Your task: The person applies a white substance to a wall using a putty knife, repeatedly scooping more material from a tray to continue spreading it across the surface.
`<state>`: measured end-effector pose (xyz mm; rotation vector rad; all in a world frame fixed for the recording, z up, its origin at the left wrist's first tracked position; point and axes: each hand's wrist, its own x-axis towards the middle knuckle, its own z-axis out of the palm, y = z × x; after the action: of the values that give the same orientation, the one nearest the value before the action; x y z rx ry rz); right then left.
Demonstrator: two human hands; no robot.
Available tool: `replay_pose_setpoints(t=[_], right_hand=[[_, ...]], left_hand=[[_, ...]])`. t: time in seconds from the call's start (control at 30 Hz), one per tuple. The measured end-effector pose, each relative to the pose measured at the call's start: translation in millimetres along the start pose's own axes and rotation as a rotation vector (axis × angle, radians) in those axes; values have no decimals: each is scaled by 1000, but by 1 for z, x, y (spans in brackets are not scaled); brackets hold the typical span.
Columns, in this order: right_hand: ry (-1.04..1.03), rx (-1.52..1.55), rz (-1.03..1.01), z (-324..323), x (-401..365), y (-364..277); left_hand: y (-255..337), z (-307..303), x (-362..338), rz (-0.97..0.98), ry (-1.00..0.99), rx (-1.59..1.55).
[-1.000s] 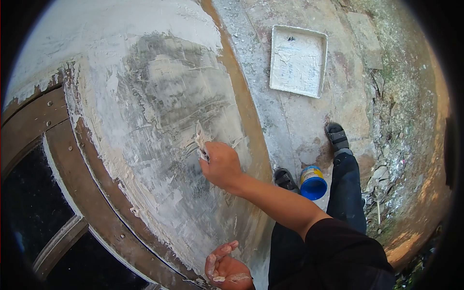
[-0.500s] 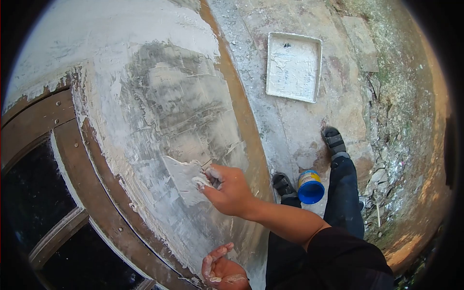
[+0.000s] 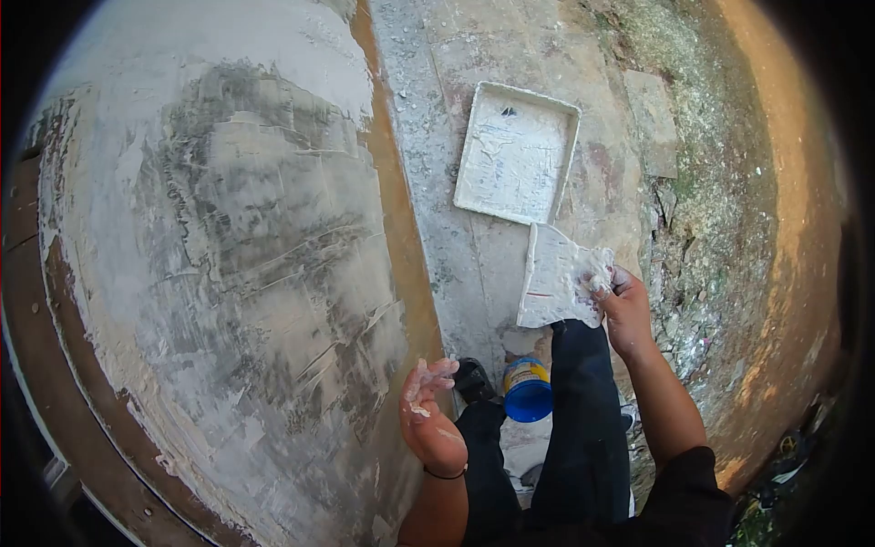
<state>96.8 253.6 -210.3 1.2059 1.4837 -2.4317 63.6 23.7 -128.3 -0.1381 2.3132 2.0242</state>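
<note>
My right hand (image 3: 625, 314) pinches a flat, putty-smeared putty spreader (image 3: 558, 281) by its narrow end. Its wide edge points left, below the near edge of a shallow square tray (image 3: 463, 178) coated with white putty. My left hand (image 3: 432, 415), smudged with putty, is held up beside the wall with its fingers loosely curled and nothing in them. Left of it stands the wall (image 3: 283, 228), with white putty around a grey patch that has scraped streaks.
A blue and yellow tub (image 3: 529, 390) lies on the floor between my legs. A brown strip (image 3: 401, 219) runs along the wall's foot. At far left is a brown wooden frame (image 3: 27, 292). Broken, mossy ground (image 3: 702, 228) lies to the right.
My right hand has carried the putty spreader off the wall and to the right, over the floor. My left hand has risen. The view has shifted right, away from the wooden frame.
</note>
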Motion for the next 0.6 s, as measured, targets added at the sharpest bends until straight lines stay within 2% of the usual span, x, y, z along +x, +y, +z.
replay_pose_setpoints(t=[0.07,0.1,0.3,0.43,0.6], right_hand=[[142,-41,-5,-16,46,4],[135,-49,21,-26,73,11],[204,-651,-25,-92,229,65],[185,-802,-3,-103,305,82],[275,-789,-25,-101,384,111]], left_hand=[[-37,31,22,-74,-38,16],[-56,48,31,-96,-23,28],[-168,138,93,-243,-69,-64],[-222,170,133,-249,-86,-53],[-276,192,174,-210,-77,-10]])
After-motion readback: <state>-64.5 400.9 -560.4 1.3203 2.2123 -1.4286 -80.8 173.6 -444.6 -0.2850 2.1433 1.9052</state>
